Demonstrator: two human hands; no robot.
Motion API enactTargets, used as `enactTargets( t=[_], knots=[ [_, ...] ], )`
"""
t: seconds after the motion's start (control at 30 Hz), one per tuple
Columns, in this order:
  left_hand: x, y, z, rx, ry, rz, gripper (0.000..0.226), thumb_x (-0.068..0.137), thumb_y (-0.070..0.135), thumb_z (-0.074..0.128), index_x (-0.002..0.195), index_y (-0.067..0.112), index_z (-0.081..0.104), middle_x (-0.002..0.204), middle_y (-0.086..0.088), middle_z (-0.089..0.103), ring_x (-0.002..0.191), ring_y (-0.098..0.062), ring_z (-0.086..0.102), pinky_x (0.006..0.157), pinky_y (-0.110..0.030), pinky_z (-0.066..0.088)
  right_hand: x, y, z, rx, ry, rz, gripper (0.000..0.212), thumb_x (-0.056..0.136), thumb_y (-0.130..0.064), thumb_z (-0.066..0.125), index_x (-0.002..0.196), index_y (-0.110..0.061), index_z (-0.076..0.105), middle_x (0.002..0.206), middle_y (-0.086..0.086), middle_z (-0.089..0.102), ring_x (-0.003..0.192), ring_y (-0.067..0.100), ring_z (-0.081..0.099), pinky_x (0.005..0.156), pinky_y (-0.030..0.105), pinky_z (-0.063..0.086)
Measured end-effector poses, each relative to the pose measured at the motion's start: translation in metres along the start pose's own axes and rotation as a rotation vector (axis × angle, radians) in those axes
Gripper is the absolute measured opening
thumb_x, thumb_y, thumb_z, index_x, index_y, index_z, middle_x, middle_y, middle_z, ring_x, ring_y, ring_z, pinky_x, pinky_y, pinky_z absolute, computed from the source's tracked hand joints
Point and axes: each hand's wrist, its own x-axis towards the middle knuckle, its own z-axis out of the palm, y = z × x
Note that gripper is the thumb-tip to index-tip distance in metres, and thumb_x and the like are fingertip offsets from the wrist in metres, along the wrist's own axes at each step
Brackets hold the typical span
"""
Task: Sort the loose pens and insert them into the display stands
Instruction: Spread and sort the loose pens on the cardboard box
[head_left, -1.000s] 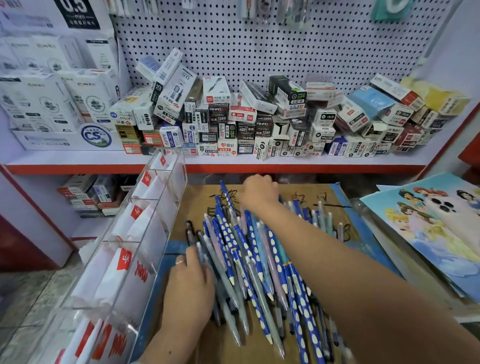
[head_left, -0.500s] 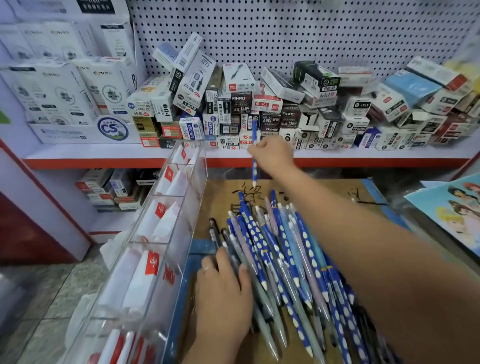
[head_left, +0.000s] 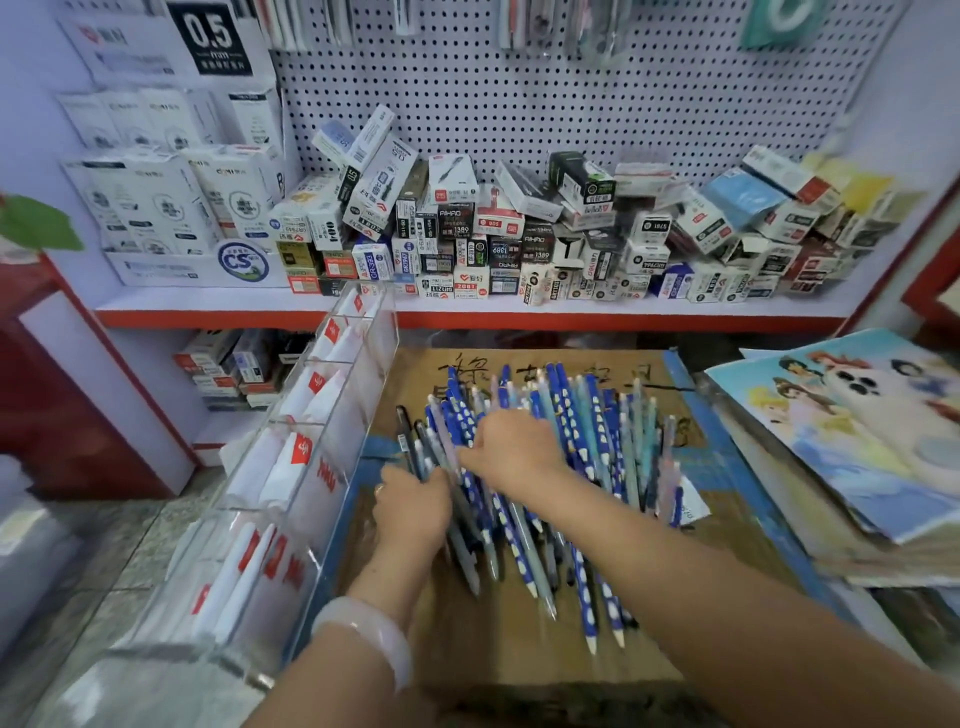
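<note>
Nearest, a pale translucent bangle (head_left: 371, 631) circles the left wrist. Beyond it the left hand (head_left: 413, 506) lies knuckles-up on the left edge of the pens (head_left: 545, 467), a ring on one finger; its fingers curl down among the dark and grey barrels there, though I cannot tell whether they actually grip any. The right hand (head_left: 511, 449) reaches in across the heap just beside it, fingers bent down into the blue pens — what they have hold of, if anything, is hidden under the hand.

The pens lie in a loose fan on a flat brown cardboard box (head_left: 519, 644) with black handwriting at its far edge. Most are slim, deep blue with white drop-shaped spots and white tips; others are plain pale blue, grey or lilac, and a few at the left are black. Their tips point roughly toward the person, their ends toward the shelf.

Left of the box stands a clear acrylic stand (head_left: 291, 467), long and divided into compartments, holding white pens or packets with red marks; it tilts away toward the shelf. To the right rests a stack of glossy cartoon-printed books (head_left: 852, 457).

Farther back, a white shelf (head_left: 208, 306) with a red front edge carries a jumbled row of small cardboard pen boxes (head_left: 519, 234) — white, black, red, blue — and behind them rises a white pegboard (head_left: 571, 93).
</note>
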Motion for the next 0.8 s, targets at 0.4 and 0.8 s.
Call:
enactTargets(
  t=[0.4,0.8],
  knots=[
    [0.007,0.015,0.007,0.252,-0.029,-0.096,0.054,0.064,0.043,0.072,0.104,0.012,0.054,0.111,-0.011,0.058,0.102,-0.032,0.057,0.090,-0.042,0.049,-0.110,0.066,-0.081,0.603,0.312,0.124,0.025,0.095,-0.018,0.043,0.086,-0.024,0.066,0.083,-0.008,0.064,0.069,0.006,0.058,0.058,0.018,0.040],
    [0.010,0.020,-0.009,0.192,-0.081,-0.019,0.020,0.087,0.020,0.058,0.086,0.003,0.047,0.072,-0.007,0.048,0.067,-0.021,0.048,0.064,-0.029,0.037,-0.116,0.076,-0.088,0.706,0.279,0.154,0.027,0.095,-0.019,0.042,0.082,-0.030,0.063,0.095,0.002,0.069,0.093,0.031,0.063,0.088,0.043,0.050]
  ],
)
